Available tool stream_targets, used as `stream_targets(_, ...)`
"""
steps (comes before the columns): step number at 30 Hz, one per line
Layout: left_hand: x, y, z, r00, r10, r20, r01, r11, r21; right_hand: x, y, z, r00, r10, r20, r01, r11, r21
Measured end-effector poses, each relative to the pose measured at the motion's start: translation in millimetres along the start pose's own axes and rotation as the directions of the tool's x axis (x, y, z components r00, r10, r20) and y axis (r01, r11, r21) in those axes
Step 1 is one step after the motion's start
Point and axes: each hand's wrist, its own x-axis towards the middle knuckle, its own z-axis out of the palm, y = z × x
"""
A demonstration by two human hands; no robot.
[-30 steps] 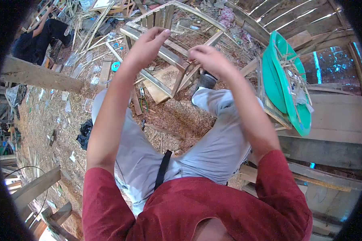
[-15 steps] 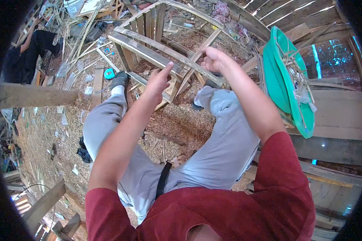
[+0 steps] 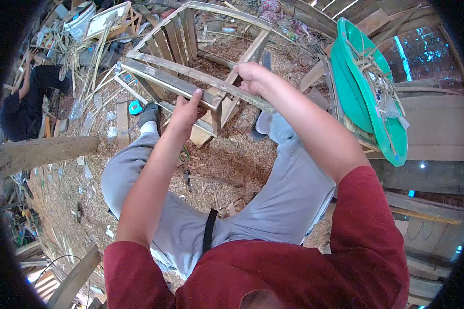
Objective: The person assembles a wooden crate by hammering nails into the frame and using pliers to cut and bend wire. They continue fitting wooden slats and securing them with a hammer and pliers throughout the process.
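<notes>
A slatted wooden frame [image 3: 162,77] stands on the floor between and beyond my feet. My left hand [image 3: 186,114] grips the near corner of its rail, thumb on top and fingers underneath. My right hand [image 3: 250,77] is closed around a wooden slat [image 3: 255,49] that meets the frame's long upper rail; its fingertips are partly hidden. Below the frame, a hammer [image 3: 211,180] lies among wood shavings between my legs.
A turquoise tape measure [image 3: 135,107] lies by my left shoe. Green basins [image 3: 353,87] with wood scraps stand at right. A rough beam [image 3: 46,153] juts in from the left. Another person in dark clothes [image 3: 23,105] is at far left, near scattered sticks and debris.
Both hands have closed on the wooden frame; the left was hovering open over it. The slat at my right hand has swung to a different angle, and the frame sits slightly further left.
</notes>
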Motion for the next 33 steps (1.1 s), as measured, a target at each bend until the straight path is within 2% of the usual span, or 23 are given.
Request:
stream_targets(1, -4.5, 3.1, -3.9, 0.999, -0.007, -0.031, 0.008, 0.999, 0.037, -5.8, -1.6, 3.1, 0.999, 0.005, 0.046, -0.006, 1.0, 0.027)
stream_targets(2, -9.1, 6.4, -10.5, 0.999, -0.036, 0.01, 0.036, 0.998, 0.044, 8.7, 4.1, 0.6, 0.991, 0.0, 0.133, 0.0, 1.0, 0.004)
stream_targets(5, -18.7, 6.2, -28.9, 0.999, -0.04, 0.015, 0.04, 0.999, -0.006, -13.5, 11.0, 18.5, 1.0, 0.003, 0.025, -0.005, 0.997, 0.071)
stream_targets(6, -19.1, 4.3, -37.5, 0.999, -0.041, 0.008, 0.041, 0.999, -0.019, -25.7, 14.1, 25.1, 1.0, -0.005, -0.002, 0.005, 1.0, -0.026)
stream_targets(9, -29.8, 14.4, -58.5, 0.999, -0.024, 0.025, 0.025, 0.999, -0.035, -43.5, 23.4, 30.4, 0.976, 0.005, 0.217, -0.031, 0.993, 0.115)
stream_targets(12, -45.6, 37.2, -69.1, 0.999, -0.047, 0.024, 0.048, 0.999, -0.009, -55.4, 38.1, 30.4, 0.972, -0.023, 0.232, 0.019, 1.0, 0.021)
stream_targets(17, -44.9, 43.3, -73.4, 0.997, -0.078, -0.024, 0.079, 0.996, 0.04, -83.0, 48.2, 33.8, 0.973, 0.034, 0.227, -0.05, 0.997, 0.062)
stream_targets(20, -34.5, 37.6, -83.3, 0.998, -0.058, 0.002, 0.058, 0.998, -0.013, -81.3, 43.4, 30.7, 0.948, 0.03, 0.315, -0.035, 0.999, 0.01)
stream_targets(25, -24.9, 32.2, -83.7, 0.999, -0.025, -0.036, 0.022, 0.996, -0.084, -79.6, 37.9, 32.1, 0.941, 0.049, 0.335, -0.049, 0.999, -0.008)
stream_targets(27, -19.6, 26.3, -90.2, 0.999, -0.016, -0.039, 0.015, 0.999, -0.044, -79.9, 37.0, 31.6, 0.941, 0.065, 0.331, -0.057, 0.998, -0.032)
stream_targets(31, -28.4, 29.4, -68.6, 0.984, 0.043, -0.172, -0.046, 0.999, -0.014, -87.4, 34.4, 27.9, 0.949, 0.059, 0.308, -0.02, 0.992, -0.128)
stream_targets(32, -40.2, 37.8, -52.5, 0.956, 0.09, -0.279, -0.049, 0.988, 0.148, -89.2, 33.4, 26.4, 0.952, 0.051, 0.301, -0.002, 0.987, -0.162)
stream_targets(33, -36.4, 33.1, -54.4, 0.9, 0.314, -0.303, -0.18, 0.9, 0.396, -91.2, 32.2, 23.9, 0.948, 0.042, 0.315, 0.015, 0.984, -0.177)
